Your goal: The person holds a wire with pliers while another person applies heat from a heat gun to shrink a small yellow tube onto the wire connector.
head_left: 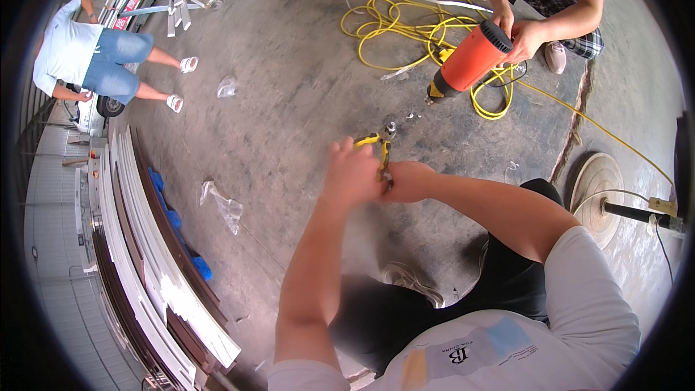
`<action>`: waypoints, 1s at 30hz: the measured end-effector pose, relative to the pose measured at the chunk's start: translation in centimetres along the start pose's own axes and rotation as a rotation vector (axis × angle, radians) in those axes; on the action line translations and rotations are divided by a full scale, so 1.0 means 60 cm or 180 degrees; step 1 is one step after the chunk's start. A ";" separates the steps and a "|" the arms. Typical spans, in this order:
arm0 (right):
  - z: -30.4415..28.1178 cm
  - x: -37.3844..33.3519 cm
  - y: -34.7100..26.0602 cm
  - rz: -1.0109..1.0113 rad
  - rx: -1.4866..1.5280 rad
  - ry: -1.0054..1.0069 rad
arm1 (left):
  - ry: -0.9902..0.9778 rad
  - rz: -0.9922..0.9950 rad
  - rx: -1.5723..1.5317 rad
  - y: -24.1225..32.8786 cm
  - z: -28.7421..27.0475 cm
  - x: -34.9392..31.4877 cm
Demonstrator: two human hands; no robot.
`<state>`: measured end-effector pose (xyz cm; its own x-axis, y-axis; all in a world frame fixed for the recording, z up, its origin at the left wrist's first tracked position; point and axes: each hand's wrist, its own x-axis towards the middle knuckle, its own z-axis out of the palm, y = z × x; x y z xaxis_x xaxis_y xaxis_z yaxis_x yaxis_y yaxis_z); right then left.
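Note:
Both of my hands are out in front of me above the concrete floor, on a pair of pliers (384, 150) with yellow and black handles. My left hand (351, 174) is closed around one handle. My right hand (410, 181) is closed at the lower end of the other handle. At the jaws is a small shiny metal piece (391, 128), too small to name. Beyond the pliers, a co-worker's hands (523, 38) hold an orange-red cylindrical power tool (474, 58) with a black vented end. Its black and yellow tip points down toward small white bits on the floor.
A tangled yellow cable (394, 22) lies behind the power tool. A round base with a pole (597, 192) stands at the right. Long white and brown strips (156, 275) lie along the left. Another person (108, 58) stands at the far left. Clear plastic scraps (223, 206) lie on the floor.

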<state>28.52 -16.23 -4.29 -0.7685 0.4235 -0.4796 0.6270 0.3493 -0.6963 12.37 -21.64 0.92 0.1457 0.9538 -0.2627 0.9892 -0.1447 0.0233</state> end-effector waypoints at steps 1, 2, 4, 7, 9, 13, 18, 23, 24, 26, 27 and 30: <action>0.002 0.001 0.005 -0.0017 -0.0002 0.0065 | 0.0046 0.0039 0.0018 0.000 0.001 0.003; 0.001 0.001 0.006 0.0023 -0.0009 0.0022 | 0.0028 0.0019 -0.0037 0.002 0.003 0.005; -0.001 0.002 0.009 0.0107 -0.0018 -0.0058 | -0.0011 -0.0012 -0.0144 0.005 0.004 0.011; 0.000 0.002 0.018 0.0095 0.0029 0.0033 | -0.0009 0.0043 -0.0209 0.002 0.010 0.021; -0.005 0.000 0.012 0.0135 0.0024 -0.0009 | -0.0038 0.0078 -0.0217 -0.003 0.017 0.023; -0.002 0.009 0.018 0.0202 0.0102 -0.0113 | 0.0193 0.0171 0.0017 -0.009 0.034 0.024; -0.009 -0.006 0.006 0.0039 0.0006 -0.0037 | -0.0186 0.0112 -0.0118 -0.007 0.019 0.026; -0.003 -0.004 0.005 0.0041 0.0022 -0.0120 | -0.0355 0.0090 -0.0222 -0.010 0.017 0.021; 0.001 -0.002 0.005 0.0023 0.0060 -0.0113 | -0.0407 0.0076 -0.0246 -0.011 0.017 0.020; 0.012 0.003 0.009 0.0027 0.0113 -0.0100 | -0.0397 0.0064 -0.0275 -0.014 0.019 0.014; 0.018 0.006 0.011 0.0047 0.0127 -0.0094 | -0.0333 0.0066 -0.0279 -0.016 0.021 0.008; 0.026 0.004 -0.005 -0.0006 0.0244 -0.0177 | -0.0437 -0.0120 -0.0296 -0.020 0.016 -0.017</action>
<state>27.95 -17.51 -5.03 -0.7769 0.3751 -0.5058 0.6157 0.2841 -0.7350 11.04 -22.70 0.22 0.1113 0.9123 -0.3942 0.9920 -0.0786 0.0984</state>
